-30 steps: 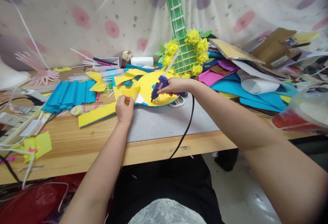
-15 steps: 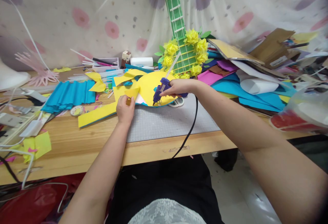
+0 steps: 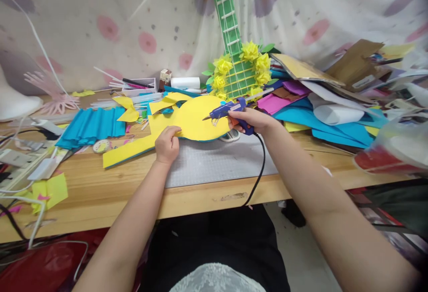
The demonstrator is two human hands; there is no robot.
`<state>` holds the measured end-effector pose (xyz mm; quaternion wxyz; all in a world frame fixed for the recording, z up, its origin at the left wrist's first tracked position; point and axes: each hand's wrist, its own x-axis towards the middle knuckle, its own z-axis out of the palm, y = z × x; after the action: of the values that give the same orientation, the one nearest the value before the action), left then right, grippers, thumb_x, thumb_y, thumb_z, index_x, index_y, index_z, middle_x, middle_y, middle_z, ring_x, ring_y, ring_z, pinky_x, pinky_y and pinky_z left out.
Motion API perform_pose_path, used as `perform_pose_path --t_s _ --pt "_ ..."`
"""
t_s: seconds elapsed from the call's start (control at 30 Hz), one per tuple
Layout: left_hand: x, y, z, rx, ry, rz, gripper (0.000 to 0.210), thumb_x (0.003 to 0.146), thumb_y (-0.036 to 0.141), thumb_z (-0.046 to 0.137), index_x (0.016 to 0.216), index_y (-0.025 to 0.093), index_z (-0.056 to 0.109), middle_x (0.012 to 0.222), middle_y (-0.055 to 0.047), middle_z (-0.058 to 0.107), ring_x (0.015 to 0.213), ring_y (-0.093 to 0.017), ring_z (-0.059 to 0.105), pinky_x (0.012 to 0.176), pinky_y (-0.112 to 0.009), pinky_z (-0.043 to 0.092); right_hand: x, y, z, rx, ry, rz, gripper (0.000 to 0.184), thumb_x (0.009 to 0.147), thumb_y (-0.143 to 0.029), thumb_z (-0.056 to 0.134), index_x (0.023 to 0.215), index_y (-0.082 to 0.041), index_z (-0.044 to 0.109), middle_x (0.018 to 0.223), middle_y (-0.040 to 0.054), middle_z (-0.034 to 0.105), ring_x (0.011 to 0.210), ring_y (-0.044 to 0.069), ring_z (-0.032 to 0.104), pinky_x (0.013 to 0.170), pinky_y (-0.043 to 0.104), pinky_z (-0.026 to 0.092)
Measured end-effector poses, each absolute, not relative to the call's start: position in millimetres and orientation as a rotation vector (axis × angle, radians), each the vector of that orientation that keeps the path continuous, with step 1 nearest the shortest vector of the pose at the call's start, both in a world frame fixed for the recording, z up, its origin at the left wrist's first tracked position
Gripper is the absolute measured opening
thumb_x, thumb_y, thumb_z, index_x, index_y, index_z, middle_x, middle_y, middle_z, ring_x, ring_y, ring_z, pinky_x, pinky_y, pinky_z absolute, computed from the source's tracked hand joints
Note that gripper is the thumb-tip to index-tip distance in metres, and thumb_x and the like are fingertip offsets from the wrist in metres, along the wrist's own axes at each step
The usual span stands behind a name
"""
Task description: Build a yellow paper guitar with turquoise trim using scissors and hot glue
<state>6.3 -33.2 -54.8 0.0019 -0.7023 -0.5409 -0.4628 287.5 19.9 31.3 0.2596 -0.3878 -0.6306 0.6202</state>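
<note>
My right hand point(image 3: 245, 119) is wrapped round a purple hot glue gun point(image 3: 230, 110), its nozzle pointing left above a yellow paper guitar-shaped cutout point(image 3: 199, 116). A glue stick point(image 3: 259, 94) pokes out of the gun's back and a black cord point(image 3: 261, 167) hangs from its handle. My left hand point(image 3: 167, 144), fingers curled, pinches the cutout's near edge where the round body meets the long strip point(image 3: 129, 150). Blue shows along the cutout's lower edge. It lies partly on a grey cutting mat point(image 3: 214, 162).
Behind stands a green paper guitar point(image 3: 234, 47) trimmed with yellow flowers. Pleated blue paper point(image 3: 92, 127) and a tape roll point(image 3: 100, 146) lie at left. Scissor handles point(image 3: 231, 136) show under the cutout's right side. Stacked coloured sheets point(image 3: 324, 118) and a red-bottomed container point(image 3: 384, 158) stand right.
The yellow flap my left hand held up now lies flat, covering the white patch. My right hand has drawn the glue gun right and tilted it from nozzle-down to nearly level.
</note>
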Motion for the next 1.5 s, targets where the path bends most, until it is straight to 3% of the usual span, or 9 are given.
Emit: perform_pose_path --t_s 0.17,0.37,0.8,1.5 --pt "9 -19 -54 -2.244 -1.844 -1.164 0.038 0.083 0.018 0.034 0.109 0.016 0.061 0.119 -0.008 0.062 0.116 -0.019 0.054 0.106 -0.038 0.036 298 6 -8 -0.962 -1.282 1.637 0.047 0.056 -0.058 0.073 0.066 -0.015 0.057 0.057 -0.0001 0.062 0.037 0.005 0.042 0.030 0.018 0.030" --pt "13 -11 -59 -2.340 -1.901 -0.803 0.045 0.088 0.024 0.030 0.127 0.012 0.050 0.136 -0.011 0.048 0.131 -0.022 0.039 0.110 -0.044 0.027 296 2 -30 -0.945 -1.243 1.606 0.043 0.061 -0.056 0.071 0.064 -0.015 0.056 0.059 0.0010 0.062 0.039 0.005 0.043 0.033 0.017 0.034" --pt "19 -17 -58 -2.382 -1.878 -0.647 0.049 0.091 0.031 0.026 0.132 0.013 0.046 0.141 -0.011 0.042 0.134 -0.027 0.032 0.110 -0.048 0.025 286 0 -35 -0.997 -1.248 1.615 0.042 0.064 -0.056 0.068 0.066 -0.016 0.058 0.061 0.0011 0.062 0.044 0.006 0.044 0.037 0.019 0.034" --pt "27 -28 -62 -2.459 -1.747 -0.688 0.046 0.093 0.031 0.027 0.133 0.019 0.046 0.141 -0.010 0.042 0.135 -0.024 0.031 0.110 -0.050 0.023 286 0 -35 -1.046 -1.277 1.590 0.042 0.065 -0.057 0.065 0.067 -0.017 0.055 0.062 0.0010 0.062 0.044 0.006 0.045 0.038 0.019 0.033"
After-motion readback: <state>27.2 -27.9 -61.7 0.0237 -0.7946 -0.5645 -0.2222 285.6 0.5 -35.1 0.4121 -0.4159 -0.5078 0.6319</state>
